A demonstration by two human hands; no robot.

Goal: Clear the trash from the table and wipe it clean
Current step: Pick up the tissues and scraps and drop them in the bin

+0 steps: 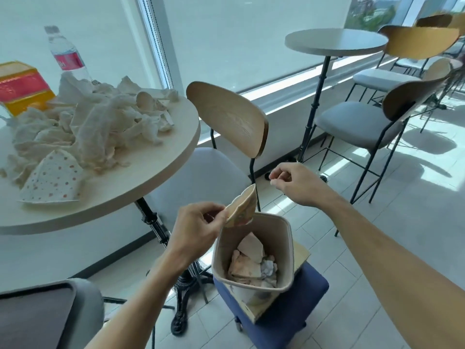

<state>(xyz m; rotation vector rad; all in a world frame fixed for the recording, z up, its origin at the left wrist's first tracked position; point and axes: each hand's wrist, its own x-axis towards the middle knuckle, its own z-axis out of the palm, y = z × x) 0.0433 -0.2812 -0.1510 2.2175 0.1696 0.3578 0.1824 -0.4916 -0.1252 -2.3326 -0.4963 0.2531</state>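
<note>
I am pinching a folded paper plate [242, 207] in my left hand [195, 229], holding it right over the bin [253, 253] so it drops in with the scraps already there. My right hand [293, 183] is hanging nearby, fingers loosely curled and holding nothing, while crumpled tissues [88, 124] and a dotted plate [51, 181] are waiting on the worktop [141, 182]

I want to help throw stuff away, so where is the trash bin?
The trash bin stands low in the head view, on a blue stool, right of the round table, below the left hand.
</note>
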